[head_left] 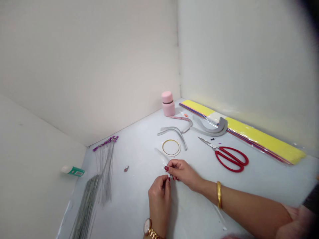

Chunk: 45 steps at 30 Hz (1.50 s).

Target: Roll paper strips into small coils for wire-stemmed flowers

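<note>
My left hand [159, 196], with a gold watch at the wrist, and my right hand [180, 171], with a gold bangle, meet at the middle of the white table. Both pinch the near end of a thin white curved strip [161, 156] that runs away toward a small gold-rimmed ring [171, 147]. The fingertips of the two hands nearly touch. What exactly lies between the fingers is too small to make out beyond the strip's end.
Red-handled scissors [228, 156] lie to the right. Behind them are grey curved bands [211, 127], a pink bottle [168, 104] and a yellow sheet pack [261, 137]. On the left lie thin wires [99, 179], purple beads [106, 142] and a glue tube [73, 171].
</note>
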Tool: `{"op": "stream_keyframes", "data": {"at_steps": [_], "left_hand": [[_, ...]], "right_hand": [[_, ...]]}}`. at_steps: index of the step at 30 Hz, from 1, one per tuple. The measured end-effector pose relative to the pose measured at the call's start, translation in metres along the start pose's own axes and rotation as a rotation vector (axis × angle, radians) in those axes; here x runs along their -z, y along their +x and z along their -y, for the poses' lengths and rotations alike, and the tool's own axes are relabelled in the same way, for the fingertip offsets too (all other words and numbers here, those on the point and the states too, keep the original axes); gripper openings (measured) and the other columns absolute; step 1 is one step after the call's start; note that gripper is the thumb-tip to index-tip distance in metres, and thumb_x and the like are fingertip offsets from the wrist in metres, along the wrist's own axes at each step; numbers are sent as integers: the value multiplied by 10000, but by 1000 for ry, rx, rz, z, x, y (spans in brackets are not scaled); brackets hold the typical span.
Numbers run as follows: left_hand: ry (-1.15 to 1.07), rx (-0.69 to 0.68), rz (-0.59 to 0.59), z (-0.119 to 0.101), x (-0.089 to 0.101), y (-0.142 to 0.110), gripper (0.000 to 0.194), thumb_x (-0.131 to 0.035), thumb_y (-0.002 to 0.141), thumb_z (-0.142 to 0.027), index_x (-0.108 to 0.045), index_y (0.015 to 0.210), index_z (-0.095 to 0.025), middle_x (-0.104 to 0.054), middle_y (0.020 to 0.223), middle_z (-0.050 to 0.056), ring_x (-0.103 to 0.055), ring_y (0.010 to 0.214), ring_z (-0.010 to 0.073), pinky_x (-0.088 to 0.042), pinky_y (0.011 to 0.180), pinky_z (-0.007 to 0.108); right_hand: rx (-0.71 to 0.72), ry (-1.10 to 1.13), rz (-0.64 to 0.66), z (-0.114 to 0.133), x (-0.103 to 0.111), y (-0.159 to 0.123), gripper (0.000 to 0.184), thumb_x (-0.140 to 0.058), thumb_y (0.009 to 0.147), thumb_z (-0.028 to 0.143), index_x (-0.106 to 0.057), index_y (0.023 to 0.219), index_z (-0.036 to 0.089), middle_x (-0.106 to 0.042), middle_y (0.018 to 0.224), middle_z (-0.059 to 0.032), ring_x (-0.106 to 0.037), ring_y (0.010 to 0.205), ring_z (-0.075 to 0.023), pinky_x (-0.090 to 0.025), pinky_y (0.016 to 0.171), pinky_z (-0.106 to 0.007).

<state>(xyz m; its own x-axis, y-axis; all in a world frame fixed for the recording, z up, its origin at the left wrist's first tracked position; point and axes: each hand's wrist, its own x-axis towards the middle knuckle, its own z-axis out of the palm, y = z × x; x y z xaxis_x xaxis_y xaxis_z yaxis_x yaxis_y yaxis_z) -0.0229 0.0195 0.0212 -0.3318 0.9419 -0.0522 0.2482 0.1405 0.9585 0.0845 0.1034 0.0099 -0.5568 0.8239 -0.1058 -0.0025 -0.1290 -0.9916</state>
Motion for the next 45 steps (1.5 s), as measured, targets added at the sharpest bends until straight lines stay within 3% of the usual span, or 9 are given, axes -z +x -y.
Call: {"op": "stream_keyframes", "data": {"at_steps": [9,14,20,23,27,30,35,42,45], "left_hand": [[-262,186,89,13,-7,9,172,-526,755,-283,-590,750,-124,-599,618,35,-533,557,122,-426,563,237],[-252,158,28,14,-7,10,135,-547,745,-254,-586,740,-124,-588,619,27,-528,565,111,-417,563,224],[-155,39,-4,6,-3,4,139,-562,744,-253,-642,808,-159,-644,748,53,-569,709,164,-429,675,261],[-131,16,12,5,-2,3,136,-570,738,-251,-660,777,-157,-652,763,62,-578,723,173,-434,685,263],[-154,48,-3,9,-5,6,216,-554,749,-268,-625,903,-136,-633,711,48,-571,658,148,-454,631,248],[-162,78,-6,12,-6,7,185,-564,735,-269,-639,820,-123,-635,678,48,-559,620,136,-451,592,233],[-169,78,-20,10,-5,6,168,-576,719,-269,-652,786,-135,-650,680,50,-564,624,147,-453,598,245],[-187,54,-44,6,-7,4,187,-585,713,-276,-652,831,-147,-670,818,83,-596,783,190,-450,722,283],[-199,102,-40,9,-8,6,185,-571,719,-272,-648,800,-125,-664,747,78,-594,697,168,-460,656,266]], "right_hand": [[202,-205,-59,5,1,-5,239,-550,753,390,-572,613,198,-534,641,-11,-474,652,-155,-359,657,-271],[148,-173,-43,-3,0,-3,236,-490,800,387,-524,677,188,-493,577,19,-460,514,-112,-365,511,-230],[81,-126,-3,-4,-1,0,234,-461,821,381,-469,702,180,-437,534,49,-412,420,-74,-335,416,-191],[90,-139,-7,-2,0,-1,231,-462,822,376,-478,702,179,-437,533,49,-409,421,-74,-334,417,-190],[155,-196,-49,2,1,-4,214,-486,814,351,-525,696,177,-455,561,36,-431,495,-90,-359,495,-207],[207,-234,-89,4,3,-5,205,-509,804,328,-542,673,173,-467,595,26,-441,560,-102,-366,558,-218],[216,-237,-91,2,2,-3,201,-494,816,316,-534,690,165,-462,574,34,-438,504,-90,-370,522,-214],[197,-198,-85,-1,2,-4,190,-496,816,313,-532,704,164,-467,568,34,-452,486,-87,-377,490,-207],[187,-172,-82,-1,1,-4,189,-504,810,320,-540,713,162,-484,592,25,-476,503,-92,-394,495,-210]]}}
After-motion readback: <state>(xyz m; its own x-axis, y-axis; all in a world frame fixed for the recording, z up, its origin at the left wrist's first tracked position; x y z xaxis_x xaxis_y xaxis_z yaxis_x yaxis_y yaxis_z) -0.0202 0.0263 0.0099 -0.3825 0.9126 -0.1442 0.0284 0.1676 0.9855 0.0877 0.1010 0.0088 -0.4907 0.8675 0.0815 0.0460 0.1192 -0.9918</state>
